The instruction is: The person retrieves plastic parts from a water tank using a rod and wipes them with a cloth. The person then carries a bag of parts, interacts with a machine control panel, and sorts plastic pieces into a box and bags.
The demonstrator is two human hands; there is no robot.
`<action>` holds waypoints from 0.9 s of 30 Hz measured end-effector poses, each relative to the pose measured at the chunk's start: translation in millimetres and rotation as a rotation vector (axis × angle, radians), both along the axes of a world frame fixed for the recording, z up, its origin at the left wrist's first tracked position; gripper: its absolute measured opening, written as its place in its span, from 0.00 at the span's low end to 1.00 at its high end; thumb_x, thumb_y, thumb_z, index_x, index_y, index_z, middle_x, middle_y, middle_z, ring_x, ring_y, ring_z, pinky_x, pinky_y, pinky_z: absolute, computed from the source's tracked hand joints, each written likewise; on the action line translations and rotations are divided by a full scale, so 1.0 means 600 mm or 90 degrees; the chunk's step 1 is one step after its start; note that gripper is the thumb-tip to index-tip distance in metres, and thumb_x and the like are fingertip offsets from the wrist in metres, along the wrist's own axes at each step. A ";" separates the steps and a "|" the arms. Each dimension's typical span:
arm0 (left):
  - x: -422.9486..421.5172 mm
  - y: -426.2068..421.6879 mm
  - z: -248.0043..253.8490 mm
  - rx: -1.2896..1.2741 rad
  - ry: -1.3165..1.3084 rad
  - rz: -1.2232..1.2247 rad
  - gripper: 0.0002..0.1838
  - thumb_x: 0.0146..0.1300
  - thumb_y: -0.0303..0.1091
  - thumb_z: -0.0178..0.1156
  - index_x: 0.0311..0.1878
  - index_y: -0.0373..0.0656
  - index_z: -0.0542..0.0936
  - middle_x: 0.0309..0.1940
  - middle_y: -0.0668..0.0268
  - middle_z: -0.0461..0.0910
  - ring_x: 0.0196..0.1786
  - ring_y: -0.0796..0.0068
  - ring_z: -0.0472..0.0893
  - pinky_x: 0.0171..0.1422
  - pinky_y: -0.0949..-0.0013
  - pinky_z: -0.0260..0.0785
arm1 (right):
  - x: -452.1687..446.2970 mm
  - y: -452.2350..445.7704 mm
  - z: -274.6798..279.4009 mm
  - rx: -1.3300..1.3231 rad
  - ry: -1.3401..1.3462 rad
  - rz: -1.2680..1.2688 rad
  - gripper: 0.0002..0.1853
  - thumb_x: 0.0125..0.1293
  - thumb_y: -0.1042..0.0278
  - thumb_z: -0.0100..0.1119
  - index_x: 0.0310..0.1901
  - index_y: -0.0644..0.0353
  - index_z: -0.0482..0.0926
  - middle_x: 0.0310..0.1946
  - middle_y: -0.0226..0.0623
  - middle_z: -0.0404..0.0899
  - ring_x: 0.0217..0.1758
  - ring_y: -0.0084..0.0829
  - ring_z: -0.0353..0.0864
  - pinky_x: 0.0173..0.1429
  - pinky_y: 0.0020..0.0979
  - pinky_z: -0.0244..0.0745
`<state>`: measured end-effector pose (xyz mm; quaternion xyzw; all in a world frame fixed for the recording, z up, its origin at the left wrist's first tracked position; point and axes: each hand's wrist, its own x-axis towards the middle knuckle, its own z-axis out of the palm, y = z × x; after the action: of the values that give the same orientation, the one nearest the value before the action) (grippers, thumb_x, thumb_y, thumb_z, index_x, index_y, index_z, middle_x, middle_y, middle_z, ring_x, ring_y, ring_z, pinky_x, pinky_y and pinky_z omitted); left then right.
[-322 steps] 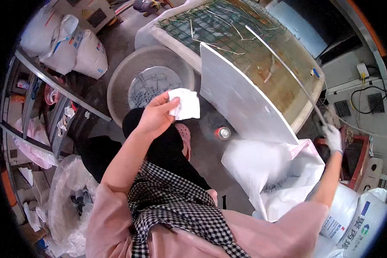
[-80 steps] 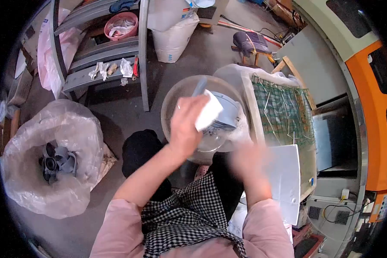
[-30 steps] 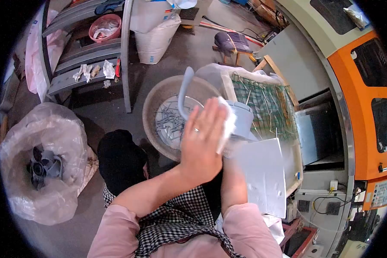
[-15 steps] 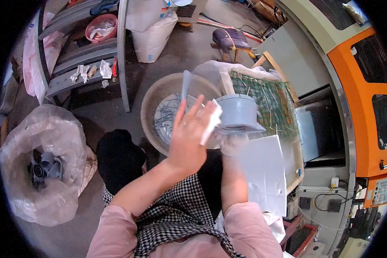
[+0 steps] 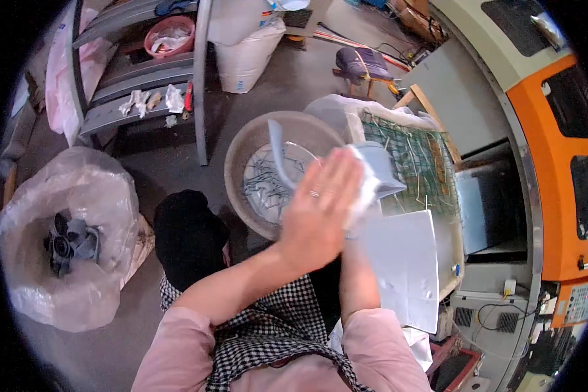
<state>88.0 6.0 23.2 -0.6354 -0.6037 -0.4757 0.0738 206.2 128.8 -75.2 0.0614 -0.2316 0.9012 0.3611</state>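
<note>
A grey plastic pipe fitting, a round wide piece with a flared edge, is held up in front of me, partly behind my left hand. That hand wears a ring; its fingers are stretched together and blurred, with a white cloth under them against the fitting. A long, curved blue-grey piece rises from beside its thumb; what it is I cannot make out. My right hand is mostly covered by the left, and supports the fitting from below.
A round tub with thin grey scraps stands ahead. Left is a plastic-lined bag with dark grey fittings. A green-netted frame and white board lie right, before an orange machine. A metal rack stands far left.
My left hand and the white cloth have moved right, across the fitting, and now hide more of it and my right hand. The whole view has shifted slightly.
</note>
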 end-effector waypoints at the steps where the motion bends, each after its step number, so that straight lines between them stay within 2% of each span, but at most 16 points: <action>1: 0.002 0.004 0.002 -0.002 0.000 0.011 0.29 0.54 0.25 0.54 0.63 0.27 0.69 0.62 0.45 0.71 0.69 0.53 0.67 0.75 0.49 0.51 | -0.006 -0.003 0.004 -0.008 -0.020 -0.050 0.45 0.45 0.72 0.66 0.68 0.65 0.60 0.65 0.51 0.66 0.68 0.53 0.65 0.71 0.55 0.61; 2: 0.000 0.011 0.005 -0.008 0.013 0.010 0.28 0.56 0.25 0.56 0.63 0.31 0.70 0.63 0.45 0.70 0.69 0.52 0.67 0.73 0.51 0.55 | -0.013 -0.007 0.008 -0.016 -0.043 -0.100 0.45 0.45 0.70 0.66 0.69 0.65 0.59 0.66 0.51 0.65 0.70 0.52 0.64 0.74 0.54 0.58; 4: -0.012 0.022 0.002 -0.012 0.025 0.007 0.27 0.57 0.26 0.58 0.63 0.34 0.71 0.64 0.44 0.69 0.69 0.51 0.67 0.72 0.53 0.58 | -0.012 -0.001 0.023 -0.262 -0.064 -0.142 0.44 0.47 0.66 0.62 0.70 0.60 0.59 0.70 0.47 0.60 0.73 0.48 0.60 0.76 0.48 0.56; 6: -0.037 0.019 -0.012 0.127 -0.091 0.051 0.21 0.65 0.31 0.55 0.59 0.33 0.74 0.57 0.47 0.76 0.61 0.58 0.76 0.64 0.59 0.67 | -0.011 -0.001 0.042 -0.140 -0.089 -0.151 0.39 0.46 0.66 0.60 0.66 0.58 0.66 0.66 0.43 0.66 0.70 0.47 0.65 0.70 0.49 0.67; 8: -0.069 -0.008 -0.009 0.089 -0.592 0.018 0.17 0.72 0.36 0.50 0.53 0.32 0.78 0.49 0.54 0.82 0.51 0.70 0.81 0.55 0.66 0.70 | -0.006 -0.004 0.042 -0.201 -0.023 -0.184 0.36 0.43 0.69 0.60 0.61 0.57 0.71 0.62 0.40 0.71 0.65 0.46 0.70 0.63 0.52 0.74; 11: -0.111 -0.004 -0.024 0.115 -0.747 0.122 0.22 0.76 0.42 0.45 0.50 0.31 0.79 0.44 0.59 0.83 0.48 0.77 0.79 0.51 0.68 0.70 | 0.002 -0.010 0.031 -0.192 0.030 -0.157 0.30 0.52 0.65 0.60 0.60 0.58 0.72 0.59 0.42 0.72 0.59 0.46 0.74 0.57 0.57 0.76; 12: -0.117 -0.005 -0.032 0.082 -0.660 0.146 0.20 0.76 0.39 0.45 0.52 0.31 0.78 0.45 0.57 0.83 0.50 0.75 0.79 0.54 0.68 0.69 | -0.001 -0.008 0.035 -0.181 0.056 -0.136 0.27 0.56 0.63 0.60 0.59 0.58 0.72 0.58 0.43 0.73 0.56 0.46 0.76 0.54 0.59 0.78; 13: -0.119 -0.003 -0.038 0.050 -0.573 0.170 0.19 0.76 0.37 0.45 0.54 0.30 0.77 0.46 0.55 0.83 0.52 0.73 0.79 0.58 0.68 0.68 | -0.002 -0.008 0.043 -0.186 0.049 -0.123 0.27 0.53 0.70 0.61 0.58 0.61 0.73 0.56 0.44 0.74 0.56 0.46 0.77 0.56 0.57 0.77; 14: -0.109 -0.003 -0.044 0.029 -0.554 0.120 0.16 0.73 0.31 0.47 0.56 0.32 0.77 0.48 0.52 0.82 0.55 0.64 0.79 0.62 0.64 0.67 | -0.005 -0.008 0.045 -0.187 0.050 -0.125 0.27 0.53 0.70 0.61 0.58 0.61 0.73 0.56 0.44 0.74 0.56 0.46 0.77 0.56 0.57 0.77; 16: -0.086 0.001 -0.052 0.055 -0.213 0.132 0.18 0.66 0.25 0.51 0.58 0.33 0.76 0.53 0.49 0.78 0.60 0.54 0.76 0.67 0.57 0.64 | -0.012 -0.007 0.047 -0.225 0.012 -0.148 0.30 0.50 0.74 0.60 0.59 0.64 0.72 0.58 0.46 0.74 0.59 0.48 0.75 0.63 0.56 0.73; 18: -0.058 0.002 -0.047 0.089 -0.036 0.003 0.24 0.57 0.22 0.52 0.60 0.32 0.74 0.59 0.47 0.73 0.65 0.49 0.71 0.71 0.52 0.59 | -0.014 -0.012 0.051 -0.130 -0.048 -0.136 0.35 0.43 0.75 0.58 0.61 0.60 0.71 0.59 0.44 0.73 0.63 0.48 0.71 0.67 0.57 0.67; 20: -0.021 -0.002 -0.045 0.015 0.085 0.009 0.27 0.54 0.21 0.52 0.61 0.30 0.72 0.63 0.49 0.71 0.68 0.52 0.69 0.72 0.52 0.57 | -0.016 -0.010 0.042 -0.036 -0.110 -0.119 0.41 0.36 0.76 0.57 0.62 0.57 0.70 0.60 0.42 0.72 0.67 0.48 0.67 0.71 0.58 0.61; 22: -0.028 0.004 -0.049 0.031 0.070 -0.014 0.29 0.54 0.21 0.51 0.63 0.30 0.71 0.64 0.49 0.69 0.69 0.52 0.67 0.73 0.51 0.56 | -0.027 -0.010 0.046 -0.043 -0.157 -0.240 0.41 0.39 0.75 0.56 0.64 0.58 0.67 0.61 0.44 0.71 0.66 0.48 0.68 0.70 0.58 0.62; 24: -0.059 0.016 -0.066 0.087 0.048 0.015 0.29 0.53 0.20 0.51 0.63 0.30 0.71 0.65 0.48 0.68 0.69 0.51 0.67 0.73 0.51 0.55 | -0.025 -0.014 0.046 -0.043 -0.117 -0.225 0.39 0.42 0.69 0.58 0.63 0.57 0.68 0.61 0.42 0.71 0.66 0.47 0.68 0.70 0.56 0.63; 26: -0.090 0.025 -0.082 0.047 0.007 0.018 0.30 0.53 0.21 0.52 0.63 0.32 0.71 0.65 0.47 0.68 0.69 0.51 0.66 0.74 0.51 0.55 | -0.002 0.006 0.013 -0.181 -0.070 -0.303 0.38 0.44 0.64 0.61 0.63 0.56 0.68 0.61 0.40 0.72 0.66 0.44 0.69 0.69 0.53 0.66; 27: -0.099 0.035 -0.098 0.070 -0.022 0.014 0.28 0.55 0.21 0.51 0.63 0.32 0.71 0.62 0.46 0.70 0.67 0.50 0.69 0.72 0.52 0.58 | 0.013 0.016 -0.003 -0.197 -0.031 -0.245 0.38 0.45 0.62 0.62 0.63 0.56 0.69 0.61 0.39 0.73 0.65 0.43 0.70 0.68 0.51 0.68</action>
<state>28.5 27.2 -35.8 -0.6155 -0.5846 -0.5183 0.1037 213.8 138.5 -76.7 -0.0616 -0.1065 0.8417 0.5257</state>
